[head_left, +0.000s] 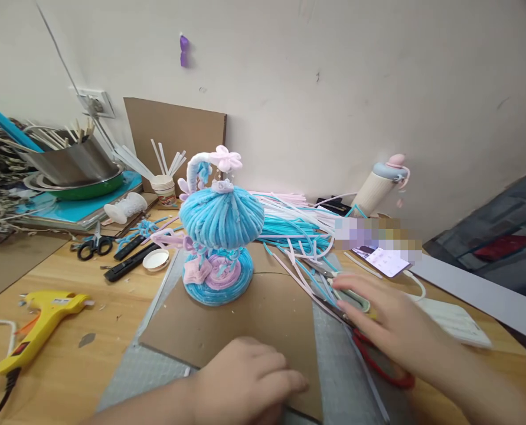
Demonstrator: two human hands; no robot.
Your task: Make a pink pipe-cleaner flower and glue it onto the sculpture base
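A lamp-shaped craft of fuzzy pipe cleaners (222, 221) stands on a cardboard sheet (263, 321), with a pleated blue shade, a pink flower on its curved top and a round blue base. My left hand (249, 378) lies low over the cardboard's front part, fingers curled and their tips partly hidden; whatever they hold does not show. To the right, my right hand (384, 316), smeared by motion, has thumb and fingers around the pale green handles of pliers (353, 297). Red-handled scissors (384, 363) lie just beneath that hand.
A yellow glue gun (45, 324) lies at left, near black scissors (95, 243) and a white lid (155, 260). Bundled pipe cleaners (293, 227) are behind the craft. A phone (384, 260), a tilted bottle (380, 186) and a white power bank (455, 321) occupy the right.
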